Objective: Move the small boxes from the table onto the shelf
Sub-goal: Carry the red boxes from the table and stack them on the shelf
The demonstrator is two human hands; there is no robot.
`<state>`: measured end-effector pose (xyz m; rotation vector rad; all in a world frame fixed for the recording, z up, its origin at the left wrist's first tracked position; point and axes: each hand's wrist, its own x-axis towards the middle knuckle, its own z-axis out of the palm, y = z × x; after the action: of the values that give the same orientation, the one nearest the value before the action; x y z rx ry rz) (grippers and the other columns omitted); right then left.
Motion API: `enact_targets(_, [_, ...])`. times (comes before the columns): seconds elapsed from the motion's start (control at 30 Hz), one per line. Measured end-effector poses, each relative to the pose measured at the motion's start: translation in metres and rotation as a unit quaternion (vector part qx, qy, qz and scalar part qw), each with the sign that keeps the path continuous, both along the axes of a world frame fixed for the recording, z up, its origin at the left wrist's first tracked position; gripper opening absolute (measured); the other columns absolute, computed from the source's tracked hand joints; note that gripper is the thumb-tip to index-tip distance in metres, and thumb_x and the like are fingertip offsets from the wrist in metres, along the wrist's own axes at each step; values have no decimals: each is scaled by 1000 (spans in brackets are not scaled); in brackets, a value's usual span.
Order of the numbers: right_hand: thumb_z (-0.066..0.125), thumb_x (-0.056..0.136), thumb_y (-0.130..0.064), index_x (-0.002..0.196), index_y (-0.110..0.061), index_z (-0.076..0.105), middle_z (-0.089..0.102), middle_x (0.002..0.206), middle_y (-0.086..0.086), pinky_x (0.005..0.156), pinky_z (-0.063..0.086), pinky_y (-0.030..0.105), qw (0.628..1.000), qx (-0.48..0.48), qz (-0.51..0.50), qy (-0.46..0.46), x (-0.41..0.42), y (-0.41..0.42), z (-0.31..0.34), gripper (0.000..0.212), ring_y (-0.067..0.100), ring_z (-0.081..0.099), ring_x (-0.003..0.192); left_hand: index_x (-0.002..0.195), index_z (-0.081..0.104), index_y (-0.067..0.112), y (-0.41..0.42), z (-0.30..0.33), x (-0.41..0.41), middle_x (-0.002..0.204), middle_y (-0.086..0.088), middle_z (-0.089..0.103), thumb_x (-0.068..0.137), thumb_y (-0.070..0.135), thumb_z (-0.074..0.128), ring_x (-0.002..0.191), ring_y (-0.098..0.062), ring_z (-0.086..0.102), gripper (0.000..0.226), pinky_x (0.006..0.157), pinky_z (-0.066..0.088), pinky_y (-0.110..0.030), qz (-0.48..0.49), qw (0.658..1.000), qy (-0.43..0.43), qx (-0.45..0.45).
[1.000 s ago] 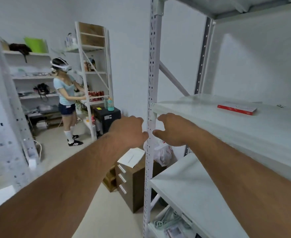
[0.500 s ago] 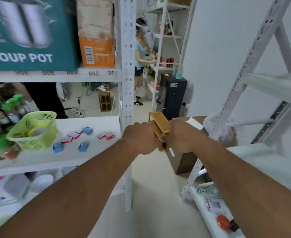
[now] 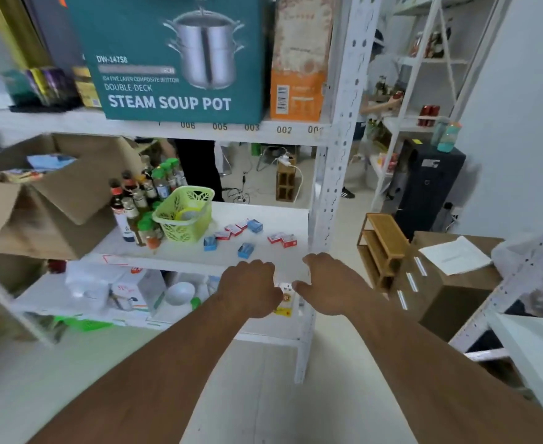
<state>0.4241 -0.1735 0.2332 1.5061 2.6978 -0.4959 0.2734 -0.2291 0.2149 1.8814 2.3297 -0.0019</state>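
Straight ahead stands a white metal rack (image 3: pixel 331 174) in a storeroom with white walls and a pale floor. Its middle board serves as the bench (image 3: pixel 283 219), white and lying at mid-frame. On it the small boxes are scattered: blue ones (image 3: pixel 245 250) and red-and-white ones (image 3: pixel 281 240), spread from the centre of the board toward its right end, each apart from the hands. Just left of them sits a green basket (image 3: pixel 183 214), and further left a cluster of bottles (image 3: pixel 135 203). A brown carton (image 3: pixel 39 200) fills the left edge of the frame. On the board above, upper centre, rests a teal pot box (image 3: pixel 174 59) with an orange box (image 3: pixel 299 75) beside it. At the right stands a brown drawer cabinet (image 3: pixel 440 283) with a paper on top. Part of another person shows at the far rack, upper right.

Both bare forearms reach up from the bottom edge. Left hand (image 3: pixel 251 288) hangs just before the board's front edge, fingers curled loosely downward, holding nothing. Right hand (image 3: pixel 329 285) is beside it, near the rack post, fingers relaxed and slightly spread, also holding nothing.
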Motion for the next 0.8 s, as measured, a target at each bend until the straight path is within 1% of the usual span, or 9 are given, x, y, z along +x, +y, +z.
enact_targets(0.1, [53, 95, -50, 138, -19, 47, 56, 133, 3, 99, 50, 40, 1000, -4, 11, 12, -6, 2, -14, 53, 25, 56, 121, 127, 55, 23, -13, -4, -7, 125, 0, 61, 85, 52, 52, 111, -25, 59, 51, 89, 49, -39, 28, 1000, 1, -5])
enact_targets(0.2, [56, 94, -47, 133, -20, 50, 58, 126, 3, 95, 52, 39, 999, -15, 14, 27, -11, 4, -21, 48, 25, 59, 115, 125, 55, 22, -23, -8, -15, 125, -1, 60, 86, 49, 51, 113, -26, 58, 47, 91, 49, -39, 49, 999, 11, -13])
enact_targets(0.3, [55, 93, -45, 130, -18, 52, 58, 121, 4, 92, 53, 40, 999, -15, 21, 30, -17, 6, -27, 45, 26, 60, 110, 130, 53, 22, -27, -10, -25, 130, 0, 59, 87, 47, 51, 118, -25, 56, 50, 94, 46, -38, 70, 997, 5, -15])
enact_targets(0.43, [58, 93, -41, 128, -19, 53, 61, 118, 2, 91, 55, 39, 999, -12, 24, 23, -32, 14, -32, 41, 24, 62, 105, 132, 53, 22, -24, -15, -43, 131, 0, 58, 88, 48, 51, 121, -24, 55, 51, 95, 45, -37, 81, 997, -10, -13])
enact_targets(0.53, [60, 94, -42, 129, -20, 51, 61, 119, 2, 93, 53, 37, 1000, -11, 15, 17, -46, 22, -35, 43, 24, 62, 106, 132, 53, 21, -15, -21, -61, 132, 0, 58, 88, 48, 52, 121, -25, 54, 52, 94, 44, -37, 81, 997, -15, -15])
enact_targets(0.67, [61, 93, -41, 130, -20, 50, 61, 121, 1, 90, 52, 33, 999, -28, -4, 19, -70, 33, -40, 44, 22, 62, 107, 132, 52, 21, 0, -30, -93, 132, 0, 57, 88, 49, 52, 120, -25, 55, 52, 95, 45, -38, 69, 997, -26, -23])
enact_targets(0.8, [59, 94, -43, 134, -20, 48, 58, 127, 1, 95, 52, 35, 999, -33, -28, 9, -101, 46, -47, 48, 22, 60, 113, 133, 52, 21, 18, -38, -133, 130, 1, 58, 90, 51, 50, 120, -23, 55, 52, 95, 46, -37, 54, 998, -39, -12])
